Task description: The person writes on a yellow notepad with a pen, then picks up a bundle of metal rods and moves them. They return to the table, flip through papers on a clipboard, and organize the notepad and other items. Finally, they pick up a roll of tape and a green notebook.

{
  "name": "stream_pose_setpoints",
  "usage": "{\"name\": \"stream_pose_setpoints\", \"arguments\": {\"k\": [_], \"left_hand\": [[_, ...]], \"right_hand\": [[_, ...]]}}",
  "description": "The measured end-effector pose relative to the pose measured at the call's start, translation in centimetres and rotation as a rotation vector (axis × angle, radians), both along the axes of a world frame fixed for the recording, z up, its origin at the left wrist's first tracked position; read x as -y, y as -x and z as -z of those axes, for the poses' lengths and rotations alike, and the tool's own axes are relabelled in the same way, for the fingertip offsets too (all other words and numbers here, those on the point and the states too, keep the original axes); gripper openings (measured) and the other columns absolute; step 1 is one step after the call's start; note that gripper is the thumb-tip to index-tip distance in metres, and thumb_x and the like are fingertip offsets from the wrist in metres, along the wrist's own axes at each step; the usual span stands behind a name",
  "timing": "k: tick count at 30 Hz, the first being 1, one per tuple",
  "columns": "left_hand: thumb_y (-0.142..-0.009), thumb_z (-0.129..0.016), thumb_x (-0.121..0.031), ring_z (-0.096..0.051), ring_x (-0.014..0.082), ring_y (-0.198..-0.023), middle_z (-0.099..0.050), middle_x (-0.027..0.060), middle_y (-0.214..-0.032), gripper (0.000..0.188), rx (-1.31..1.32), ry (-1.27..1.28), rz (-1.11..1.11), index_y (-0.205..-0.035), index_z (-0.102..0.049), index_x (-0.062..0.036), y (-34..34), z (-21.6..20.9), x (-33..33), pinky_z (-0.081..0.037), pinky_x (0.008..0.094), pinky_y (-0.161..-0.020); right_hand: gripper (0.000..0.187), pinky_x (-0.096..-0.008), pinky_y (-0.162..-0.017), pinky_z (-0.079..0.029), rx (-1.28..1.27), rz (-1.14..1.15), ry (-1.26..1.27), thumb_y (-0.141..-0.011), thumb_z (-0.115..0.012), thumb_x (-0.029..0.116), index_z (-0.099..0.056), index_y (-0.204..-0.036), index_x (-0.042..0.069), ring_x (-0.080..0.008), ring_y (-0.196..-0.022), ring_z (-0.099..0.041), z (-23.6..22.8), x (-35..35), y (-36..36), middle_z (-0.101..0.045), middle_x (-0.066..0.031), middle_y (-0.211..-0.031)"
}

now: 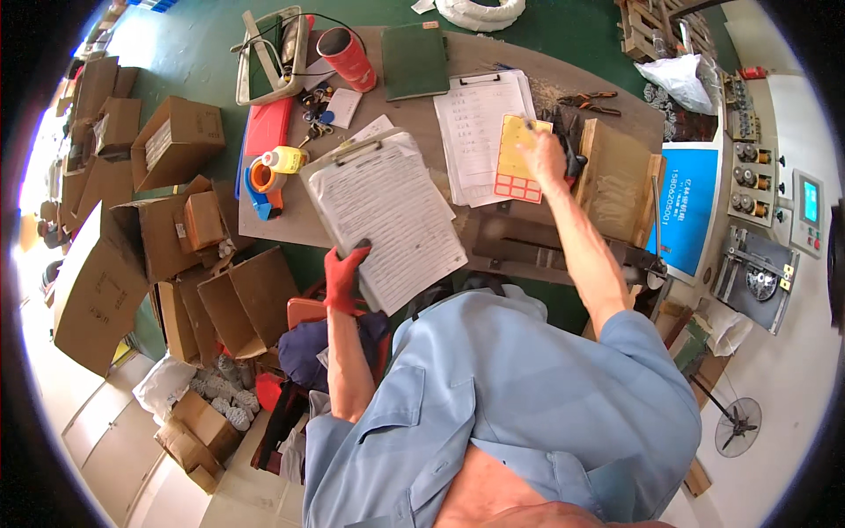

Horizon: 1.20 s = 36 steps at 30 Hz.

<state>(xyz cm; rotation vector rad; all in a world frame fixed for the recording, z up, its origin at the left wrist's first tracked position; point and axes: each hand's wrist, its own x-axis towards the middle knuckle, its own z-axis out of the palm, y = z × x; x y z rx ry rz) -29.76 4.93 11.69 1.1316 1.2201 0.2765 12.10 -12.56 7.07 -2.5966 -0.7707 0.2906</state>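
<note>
While the left hand (345, 277), in a red glove with dark finger ends, carries a pale clipboard stacked with printed sheets (392, 216) at the centre of the frame, the bare right hand (546, 160) reaches to a yellow rectangular label sheet with a red-bordered grid at its lower end (513, 148), right of the upper centre. The clipboard slants across the near edge of the brown tabletop (295, 207), its metal clip toward the upper left. It is gripped low on its left side, probably so that the written area stays uncovered and readable. Whether its far end rests on the table cannot be told.

The gloved fingers are closed around that edge, the thumb over the papers and the rest hidden beneath. The right fingers are partly extended and bunched over the upper right of the label sheet, with most of its yellow face showing left of and below them. Whether they pinch it, press it or merely hover is too unclear to tell.

The label sheet lies over the right part of a white form stack under a black clip (471, 119), a spot that likely suits the right hand's reach. Just right of the fingers is a dark, red-marked bundle, perhaps a glove (570, 132); beyond it sit orange-and-black pliers (588, 102) and a shallow wooden box (620, 185).
</note>
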Motion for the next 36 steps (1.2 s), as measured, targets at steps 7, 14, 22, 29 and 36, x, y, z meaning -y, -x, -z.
{"name": "stream_pose_setpoints", "arguments": {"k": [7,14,22,29,36], "left_hand": [[-0.074,-0.075,-0.014,-0.064,0.0167,-0.080,-0.068,0.0092,-0.094,0.038,0.005,-0.003,-0.194,-0.104,-0.066,0.0067,4.7,-1.3,1.6,-0.051,0.0296,-0.077],[-0.078,-0.072,-0.014,-0.066,0.0191,-0.088,-0.069,0.0117,-0.099,0.034,0.108,0.004,-0.343,-0.103,-0.065,0.0065,7.7,0.4,4.8,-0.051,0.0312,-0.082],[-0.079,-0.070,-0.015,-0.066,0.0206,-0.086,-0.068,0.0124,-0.097,0.035,0.118,0.013,-0.372,-0.106,-0.064,0.0066,8.7,4.7,4.7,-0.053,0.0328,-0.080],[-0.078,-0.070,-0.012,-0.066,0.0222,-0.086,-0.066,0.0132,-0.100,0.040,0.184,0.042,-0.434,-0.111,-0.060,0.0068,3.7,-0.9,5.7,-0.054,0.0348,-0.080],[-0.076,-0.071,-0.014,-0.066,0.0214,-0.087,-0.068,0.0111,-0.099,0.037,0.164,0.020,-0.404,-0.107,-0.066,0.0048,2.4,-2.0,5.7,-0.052,0.0323,-0.081]], "right_hand": [[0.071,-0.0434,-0.084,-0.053,-0.327,0.089,0.332,-0.067,-0.082,0.044,-0.059,-0.118,0.000,-0.0336,-0.100,-0.066,1.8,0.6,-5.2,-0.068,-0.0206,-0.105],[0.075,-0.0463,-0.085,-0.053,-0.285,0.207,0.384,-0.068,-0.082,0.049,-0.053,-0.114,-0.003,-0.0377,-0.102,-0.065,0.7,2.7,-1.7,-0.064,-0.0232,-0.113],[0.069,-0.0488,-0.083,-0.054,-0.238,0.183,0.286,-0.071,-0.081,0.044,-0.051,-0.115,0.000,-0.0418,-0.100,-0.063,1.0,3.0,-0.6,-0.055,-0.0228,-0.115],[0.054,-0.0498,-0.075,-0.054,-0.130,0.140,0.048,-0.073,-0.080,0.031,-0.049,-0.109,0.006,-0.0409,-0.095,-0.063,2.7,3.0,-0.6,-0.050,-0.0179,-0.119],[0.052,-0.0494,-0.073,-0.053,-0.089,-0.118,0.049,-0.074,-0.078,0.018,-0.046,-0.112,0.008,-0.0365,-0.095,-0.063,4.5,2.0,-0.9,-0.047,-0.0135,-0.123]]}}
